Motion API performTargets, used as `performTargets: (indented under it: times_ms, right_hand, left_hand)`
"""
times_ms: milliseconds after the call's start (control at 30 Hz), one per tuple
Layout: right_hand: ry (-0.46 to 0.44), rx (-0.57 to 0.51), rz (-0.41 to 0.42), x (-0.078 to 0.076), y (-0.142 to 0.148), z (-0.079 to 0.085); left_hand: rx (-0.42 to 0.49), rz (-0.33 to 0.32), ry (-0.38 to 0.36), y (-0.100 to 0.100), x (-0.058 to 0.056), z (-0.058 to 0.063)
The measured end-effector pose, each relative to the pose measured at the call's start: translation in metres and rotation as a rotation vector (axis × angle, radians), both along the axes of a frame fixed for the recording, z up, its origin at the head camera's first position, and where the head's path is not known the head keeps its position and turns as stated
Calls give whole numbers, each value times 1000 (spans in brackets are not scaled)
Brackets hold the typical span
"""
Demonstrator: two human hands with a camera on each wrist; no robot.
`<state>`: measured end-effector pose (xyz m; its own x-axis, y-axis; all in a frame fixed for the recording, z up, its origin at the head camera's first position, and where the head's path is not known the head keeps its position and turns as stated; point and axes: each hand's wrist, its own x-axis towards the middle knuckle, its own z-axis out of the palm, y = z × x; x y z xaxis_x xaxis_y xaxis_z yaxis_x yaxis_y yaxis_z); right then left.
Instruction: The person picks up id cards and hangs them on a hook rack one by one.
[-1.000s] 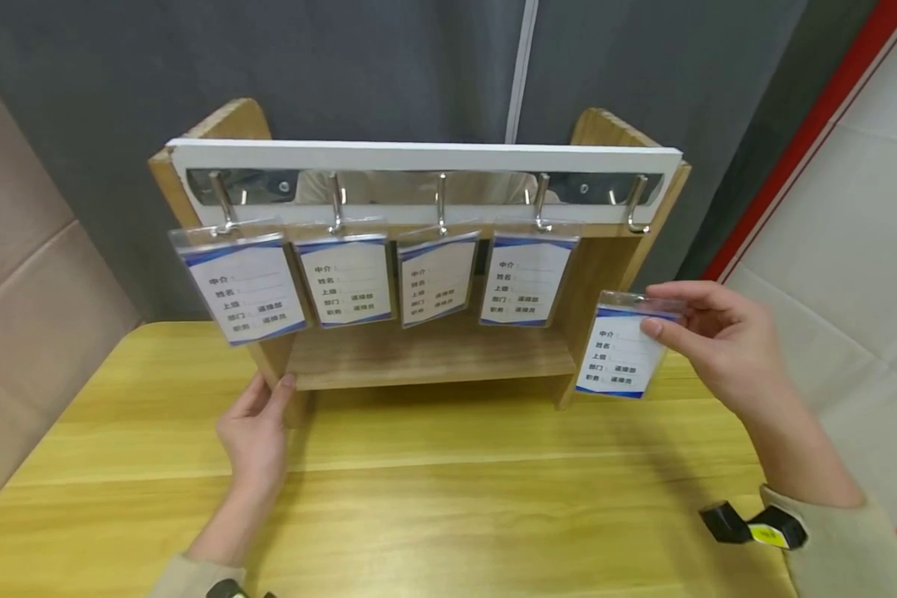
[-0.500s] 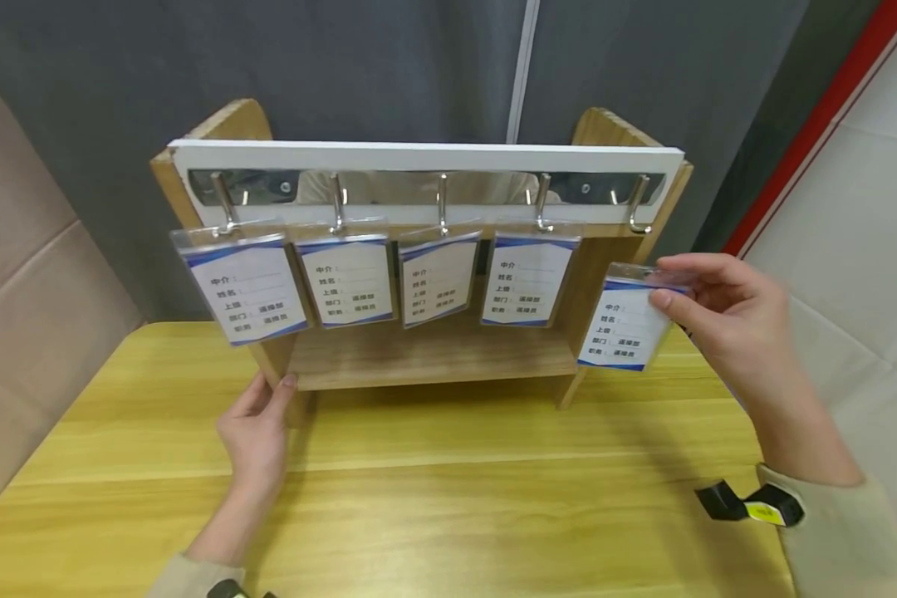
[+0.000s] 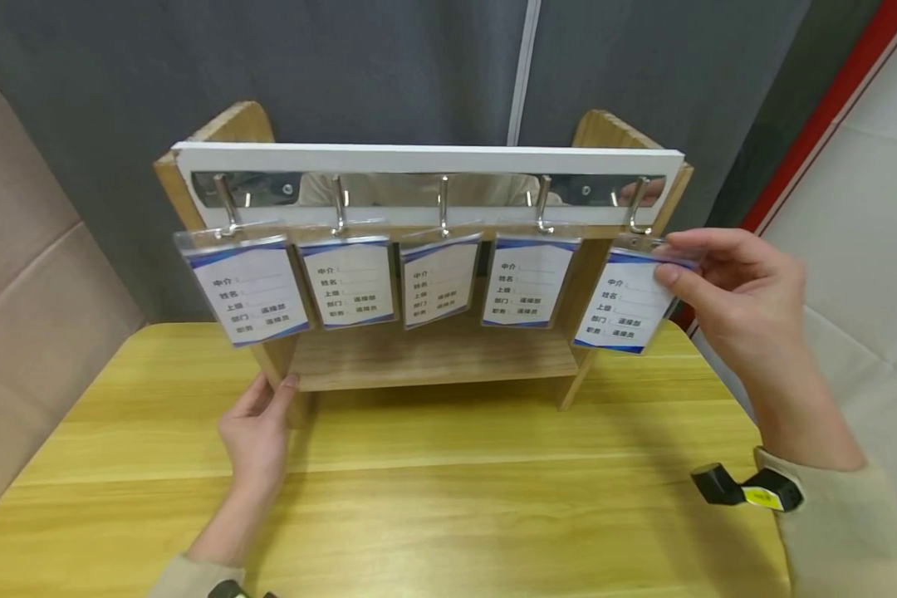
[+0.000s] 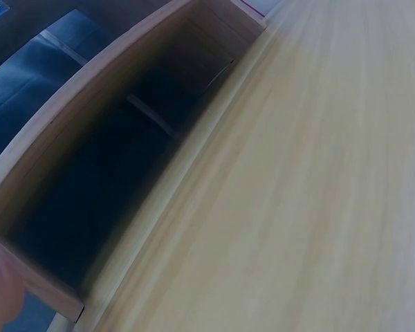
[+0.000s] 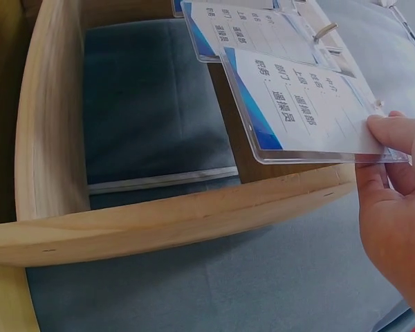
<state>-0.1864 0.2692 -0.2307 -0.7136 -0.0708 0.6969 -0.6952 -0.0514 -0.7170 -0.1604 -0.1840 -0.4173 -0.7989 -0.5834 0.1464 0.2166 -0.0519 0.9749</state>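
Note:
My right hand (image 3: 755, 303) pinches the upper right corner of a clear-sleeved name badge (image 3: 616, 303), thumb in front. The badge's top edge lies right at the tip of the rightmost hook (image 3: 638, 208); whether the hook passes through its slot I cannot tell. In the right wrist view the same badge (image 5: 311, 104) tilts, with thumb and fingers on its edge. Low on the left, my left hand (image 3: 257, 436) grips the side panel of the wooden rack (image 3: 433, 357). Only a bit of that hand (image 4: 0, 287) shows in the left wrist view.
Several similar badges hang from the other hooks, among them the leftmost badge (image 3: 250, 291) and the one beside mine (image 3: 531, 282). A white rail (image 3: 419, 156) bears the hooks. The rack stands on a wooden table (image 3: 456, 498), before a grey curtain (image 3: 389, 66).
My right hand has risen with the badge, from below the rightmost hook up to its tip. The left hand stays on the rack, and the hanging badges have not moved.

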Motion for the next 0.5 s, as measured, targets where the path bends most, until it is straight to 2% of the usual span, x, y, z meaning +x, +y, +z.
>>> performTargets:
  times_ms: [233, 433, 500]
  right_hand:
    - [60, -34, 59, -2, -3, 5]
    - [-6, 24, -56, 1, -6, 10]
    - [-27, 25, -72, 2, -7, 11]
  left_hand:
    - [-10, -12, 0, 0, 1, -1]
    - [-10, -10, 2, 0, 1, -1]
    - [-6, -3, 1, 0, 1, -1]
